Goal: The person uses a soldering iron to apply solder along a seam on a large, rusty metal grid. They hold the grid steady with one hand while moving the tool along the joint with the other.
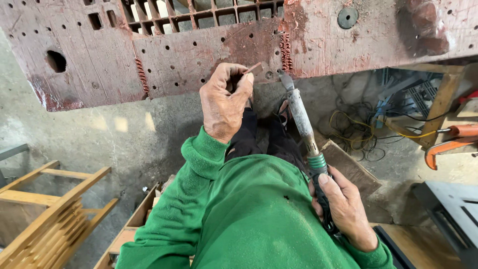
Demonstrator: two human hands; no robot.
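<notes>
Holding a small reddish strip [252, 68] pinched in thumb and fingers, the left hand [225, 102] pressed it against the lower edge of the worn red plastic panel [199, 55], just beside an unrepaired spot. The right hand [343, 206] was clenched round the handle of a soldering iron [302, 122], tip angled up and close to the panel edge, near a ribbed melted seam [286, 51]; a 2nd seam [142, 75] sat further left. Judging by this, the step was plastic welding w/ filler strip, approx. mid-repair. Next move likely calls for bringing the tip onto the strip w/o touching the fingers, which were v. close. Room: panel hung over the lap, floor open below left; wooden frame [47, 209] lower left, tangled cables [356, 129] and orange clamp [450, 142] to the right, well apart.
</notes>
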